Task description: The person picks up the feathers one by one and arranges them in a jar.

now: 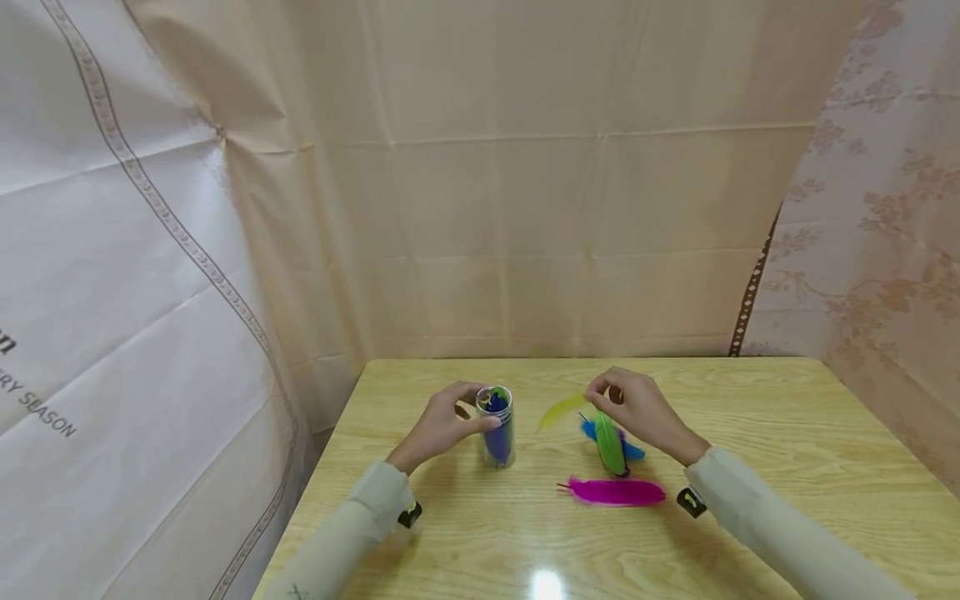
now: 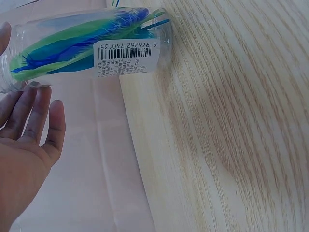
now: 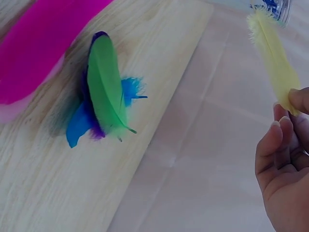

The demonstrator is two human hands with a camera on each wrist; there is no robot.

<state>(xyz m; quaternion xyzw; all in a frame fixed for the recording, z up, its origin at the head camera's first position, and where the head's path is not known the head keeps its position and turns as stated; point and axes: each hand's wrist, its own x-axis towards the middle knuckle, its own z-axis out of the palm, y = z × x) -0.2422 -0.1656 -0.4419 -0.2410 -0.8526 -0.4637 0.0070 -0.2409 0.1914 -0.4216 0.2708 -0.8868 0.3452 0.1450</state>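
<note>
A clear jar (image 1: 504, 454) stands upright on the table with blue and green feathers inside; a barcode label (image 2: 126, 57) shows on its side in the left wrist view. My left hand (image 1: 444, 423) grips the jar near its open mouth, thumb on the near side. Between thumb and fingertips, my right hand (image 1: 641, 408) pinches one end of a yellow feather (image 3: 274, 53), whose fluffy end points toward the jar. Below that hand lie a green feather (image 3: 105, 79) and a blue feather (image 3: 81, 123), overlapping with a purple one. Closer to me rests a magenta feather (image 1: 618, 492).
The wooden table (image 1: 450, 550) has its far edge against a hanging beige cloth (image 1: 555, 208). White printed cloth (image 1: 135, 350) hangs at the left, and a floral cloth (image 1: 892, 225) at the right.
</note>
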